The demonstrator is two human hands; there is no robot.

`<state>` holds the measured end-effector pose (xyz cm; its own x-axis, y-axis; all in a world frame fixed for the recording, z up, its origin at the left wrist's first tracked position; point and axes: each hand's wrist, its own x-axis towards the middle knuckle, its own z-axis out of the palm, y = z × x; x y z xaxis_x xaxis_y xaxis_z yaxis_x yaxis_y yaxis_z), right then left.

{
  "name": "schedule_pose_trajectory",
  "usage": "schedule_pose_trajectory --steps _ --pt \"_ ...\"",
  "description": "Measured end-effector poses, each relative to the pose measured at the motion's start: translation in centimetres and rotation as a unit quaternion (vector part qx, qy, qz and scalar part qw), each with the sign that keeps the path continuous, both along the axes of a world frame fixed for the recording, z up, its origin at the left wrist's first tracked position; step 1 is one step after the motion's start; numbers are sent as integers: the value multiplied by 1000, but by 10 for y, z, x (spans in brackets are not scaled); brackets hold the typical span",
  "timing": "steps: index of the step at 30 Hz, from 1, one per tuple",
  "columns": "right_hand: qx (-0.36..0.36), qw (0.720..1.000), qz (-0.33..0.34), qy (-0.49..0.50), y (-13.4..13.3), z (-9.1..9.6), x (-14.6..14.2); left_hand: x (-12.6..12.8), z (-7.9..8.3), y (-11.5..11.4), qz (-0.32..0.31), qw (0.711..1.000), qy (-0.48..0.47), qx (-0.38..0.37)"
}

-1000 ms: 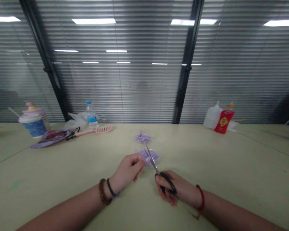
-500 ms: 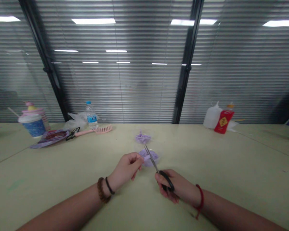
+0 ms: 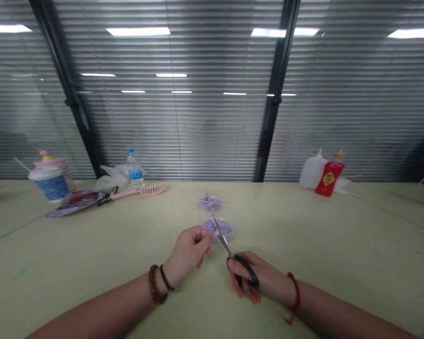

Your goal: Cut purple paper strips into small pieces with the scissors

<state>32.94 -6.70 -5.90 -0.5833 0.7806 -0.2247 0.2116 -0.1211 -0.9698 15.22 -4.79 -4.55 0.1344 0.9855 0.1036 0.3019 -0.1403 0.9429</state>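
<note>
My left hand is closed in a pinch on a small light-purple strip, whose free end sticks out to the right. Black-handled scissors are in my right hand, with fingers through the loops. Their blades stand apart and reach up and left to the strip; whether they touch it I cannot tell. Behind the blades lies a clear shallow dish holding small purple pieces. Farther back, a second clear dish holds longer purple pieces.
At the left are a blue-and-white cup, a purple packet, a pink hairbrush, a plastic bag and a water bottle. At the back right stand a white squeeze bottle and a red bottle.
My left hand has shifted slightly right and the strip now shows less beyond the fingers. The scissor blades have spread wider, with the right hand slightly lower.
</note>
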Motion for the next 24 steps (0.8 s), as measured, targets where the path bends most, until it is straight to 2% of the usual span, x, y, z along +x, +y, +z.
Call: schedule_pose_trajectory --steps 5,24 --pt "1 1000 -3 -17 0 0 0 2 1 -2 -21 1000 -8 -14" --pt "1 1000 6 -4 1 -1 3 1 0 0 -26 1000 -7 -12"
